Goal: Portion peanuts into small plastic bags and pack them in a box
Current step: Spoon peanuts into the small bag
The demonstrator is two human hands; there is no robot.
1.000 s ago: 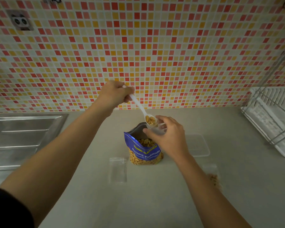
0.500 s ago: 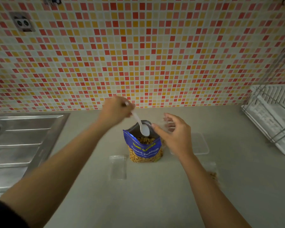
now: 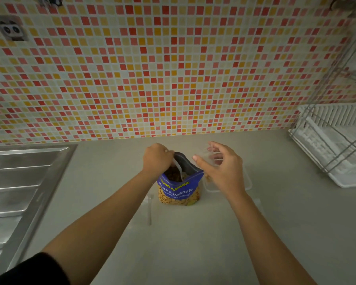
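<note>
A blue bag of salted peanuts (image 3: 178, 190) stands open at the middle of the counter. My left hand (image 3: 156, 159) grips a white plastic spoon (image 3: 178, 168), whose bowl is down inside the bag's mouth. Just right of the bag, my right hand (image 3: 222, 167) holds a small clear plastic bag (image 3: 211, 156) by its top, with a few peanuts in its bottom. Under that hand a clear plastic box (image 3: 247, 182) lies flat on the counter. An empty small bag (image 3: 150, 210) lies in front of the peanut bag, partly hidden by my left forearm.
A steel sink drainboard (image 3: 19, 192) fills the left side. A white dish rack (image 3: 335, 145) with a wire frame stands at the right against the tiled wall (image 3: 173, 68). A wall socket (image 3: 10, 29) sits at the upper left.
The left hand tipped a spoonful of peanuts into the small bag, then lowered the empty spoon into the peanut bag. The right hand moved slightly right with the small bag.
</note>
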